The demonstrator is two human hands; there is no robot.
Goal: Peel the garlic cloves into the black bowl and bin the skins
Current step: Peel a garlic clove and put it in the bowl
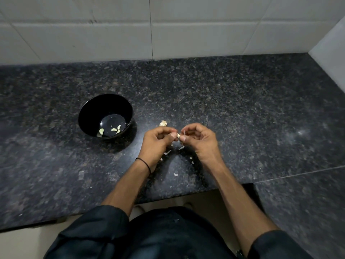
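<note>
A black bowl [89, 113] stands on the dark granite counter at the left, with several peeled cloves [101, 131] lying in its bottom. To its right my left hand [158, 144] and my right hand [200, 140] meet above the counter, both pinching one small garlic clove [178, 135] between fingertips. A bit of skin sticks up at my right fingertips. Just behind my hands lies the rest of the garlic bulb [163, 123]. Loose skin flakes [175, 174] are scattered on the counter under and in front of my hands.
The granite counter [242, 113] runs to a white tiled wall [168, 28] behind and a wall corner at the right. Its front edge is close to my body, with a step in the edge at the right.
</note>
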